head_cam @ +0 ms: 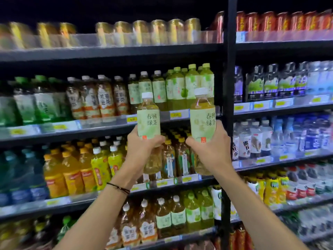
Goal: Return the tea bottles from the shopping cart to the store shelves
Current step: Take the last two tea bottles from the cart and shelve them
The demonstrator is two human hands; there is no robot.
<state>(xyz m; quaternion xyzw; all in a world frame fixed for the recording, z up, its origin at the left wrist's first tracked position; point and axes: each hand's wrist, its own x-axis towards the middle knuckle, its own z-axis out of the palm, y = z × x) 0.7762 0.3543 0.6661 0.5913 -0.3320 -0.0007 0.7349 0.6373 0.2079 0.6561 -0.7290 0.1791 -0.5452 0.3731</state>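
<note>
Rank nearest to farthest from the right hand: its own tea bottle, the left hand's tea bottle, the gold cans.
1. Right tea bottle: gripped in the right hand.
2. Left tea bottle: just leftward, in the left hand.
3. Gold cans: top shelf, above.

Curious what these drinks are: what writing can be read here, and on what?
"春桃绿茶": label of the left bottle, in the left hand.
"春桃绿茶": label of the right bottle, in the right hand.
"4.00": yellow price tag on the shelf.
Other labels and tags: too blurred to read.
</note>
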